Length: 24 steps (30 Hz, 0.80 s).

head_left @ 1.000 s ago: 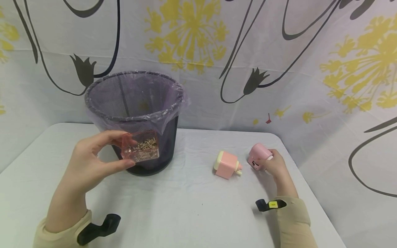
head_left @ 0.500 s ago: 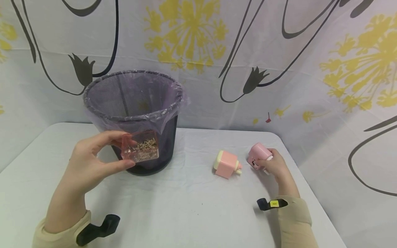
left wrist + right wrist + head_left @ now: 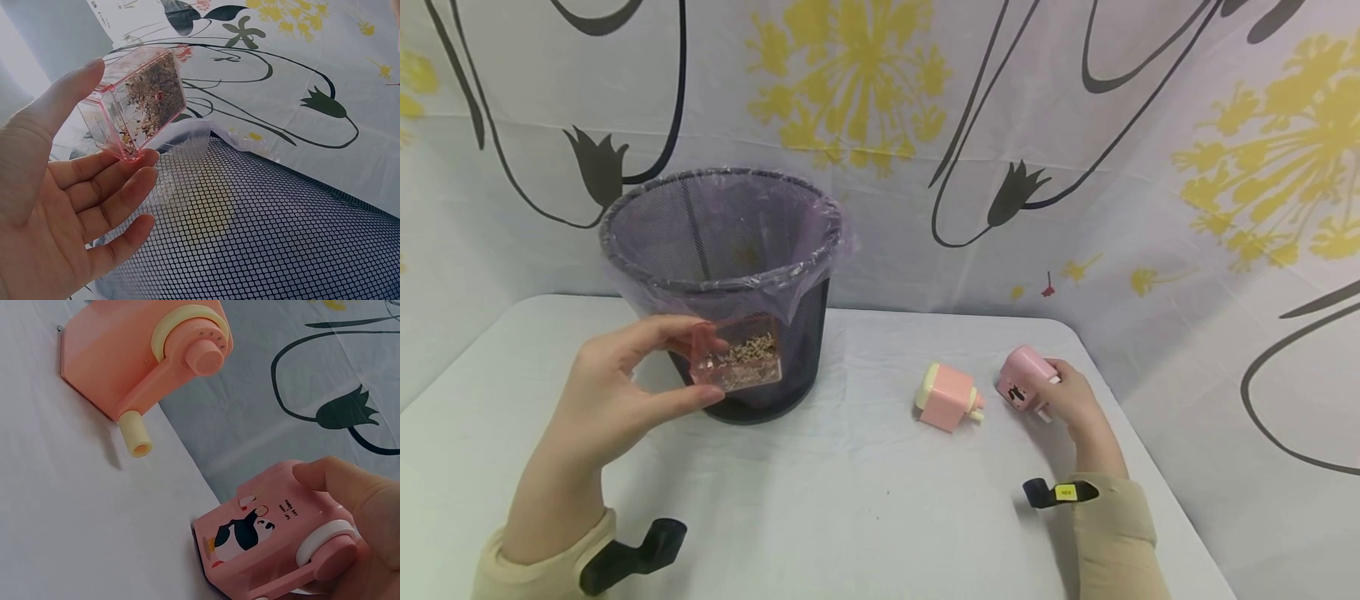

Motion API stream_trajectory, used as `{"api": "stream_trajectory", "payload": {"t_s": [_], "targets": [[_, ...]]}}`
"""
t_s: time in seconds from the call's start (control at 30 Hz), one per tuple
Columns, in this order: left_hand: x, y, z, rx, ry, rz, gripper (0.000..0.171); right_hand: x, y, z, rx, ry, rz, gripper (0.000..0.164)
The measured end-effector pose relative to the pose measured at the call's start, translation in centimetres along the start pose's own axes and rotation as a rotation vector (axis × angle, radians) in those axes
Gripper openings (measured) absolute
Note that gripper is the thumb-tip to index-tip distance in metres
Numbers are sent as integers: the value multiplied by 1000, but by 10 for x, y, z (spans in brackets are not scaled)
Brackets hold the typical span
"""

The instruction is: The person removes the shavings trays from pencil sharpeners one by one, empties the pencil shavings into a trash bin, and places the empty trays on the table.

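Observation:
My left hand (image 3: 613, 392) pinches a clear pink-tinted shavings drawer (image 3: 147, 100) between thumb and fingers. Pencil shavings lie inside, seen through its wall. In the head view the drawer is raised in front of the waste bin (image 3: 767, 387). At the right of the table, my right hand (image 3: 1071, 404) grips a pink crank pencil sharpener (image 3: 256, 534) with a panda picture, its thumb on the upper side. A peach crank pencil sharpener (image 3: 949, 397) with a cream ring and handle lies to the left of that hand, apart from it.
The black mesh bin has a thin translucent liner (image 3: 808, 267) folded over its rim and stands at the back left of the white table (image 3: 850, 517). Behind the table hangs a white cloth (image 3: 880, 208) with flower prints. The table's right edge runs close to my right hand.
My right thumb has shifted a little on the pink pencil sharpener, showing more of the panda picture, and the right forearm has drifted slightly right. My left hand holds the drawer almost still.

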State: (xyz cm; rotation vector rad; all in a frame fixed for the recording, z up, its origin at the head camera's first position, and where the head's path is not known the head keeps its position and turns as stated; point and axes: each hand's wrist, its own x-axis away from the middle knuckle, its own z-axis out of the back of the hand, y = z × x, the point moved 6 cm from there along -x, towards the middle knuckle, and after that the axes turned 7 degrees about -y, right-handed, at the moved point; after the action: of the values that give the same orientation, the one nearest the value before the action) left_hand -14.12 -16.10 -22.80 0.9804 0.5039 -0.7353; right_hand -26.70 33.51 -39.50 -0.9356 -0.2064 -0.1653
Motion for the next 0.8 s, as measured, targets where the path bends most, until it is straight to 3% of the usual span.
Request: {"api": "stream_trajectory", "payload": {"t_s": [0.3,0.43,0.8], "targets": [[1,-2,0,0,-2,13,61,4,-7,1,7,13,-20,80],[2,-2,1,16,17,-12,60,5,-10,1,-9,30,-27,81],[2,-3,2,50,42,0,59,15,-27,11,-39,161,65,74]]}}
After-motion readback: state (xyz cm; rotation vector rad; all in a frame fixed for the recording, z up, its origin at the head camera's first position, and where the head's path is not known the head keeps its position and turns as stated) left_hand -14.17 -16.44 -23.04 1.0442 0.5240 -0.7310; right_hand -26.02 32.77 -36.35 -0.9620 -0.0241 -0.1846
